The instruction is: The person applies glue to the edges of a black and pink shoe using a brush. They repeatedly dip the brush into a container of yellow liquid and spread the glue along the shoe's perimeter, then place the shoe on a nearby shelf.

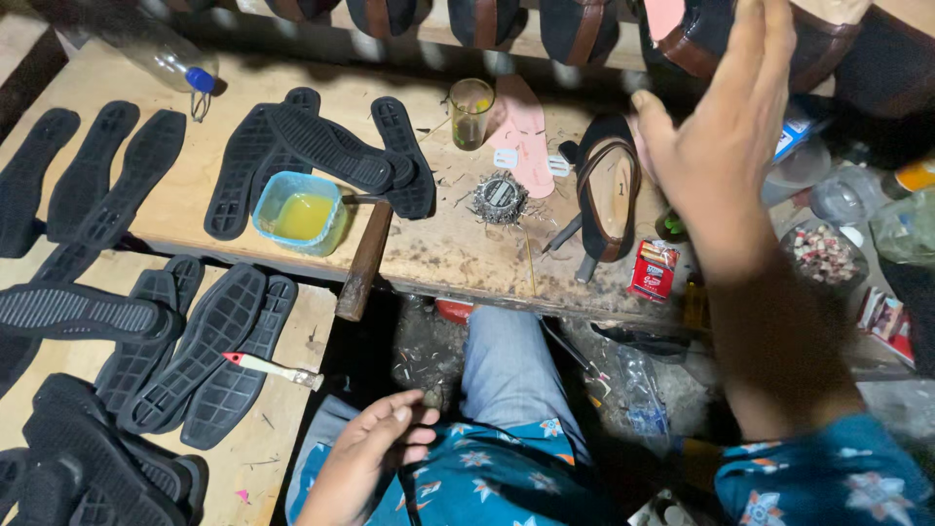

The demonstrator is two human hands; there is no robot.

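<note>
My right hand (723, 136) is raised over the bench's right side, fingers apart and holding nothing, reaching up towards a dark shoe upper (740, 44) on the back shelf. Just left of it a black shoe with a tan insole (606, 190) lies on the wooden bench (448, 244). My left hand (375, 450) rests low by my lap, fingers loosely curled, with a small dark bit at the fingertips that I cannot identify. A hammer (365, 258) hangs over the bench edge above it.
Several black rubber soles (321, 146) cover the bench and a lower board (209, 351) at left. A blue tub of yellow glue (300, 212), a glue brush (273, 368), a glass (470, 112), pink insoles (526, 136), a nail tin (500, 197), a red pack (654, 270) lie around.
</note>
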